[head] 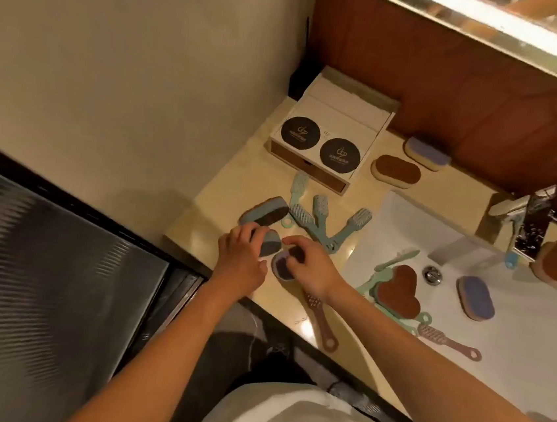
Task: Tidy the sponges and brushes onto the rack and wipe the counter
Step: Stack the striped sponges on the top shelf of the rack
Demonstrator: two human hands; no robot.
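Left hand [239, 258] grips a grey sponge [268, 245]; right hand [309, 265] pinches a purple sponge [281, 267] on the counter [224, 191].

The single view comes from a wide-angle camera worn on the head. It faces forward and steeply down past the person's own torso (seen at 6 o'clock). The glossy beige stone counter [236, 172] lies at arm's reach at centre, and the white rectangular sink basin [406, 224] at 3 o'clock.
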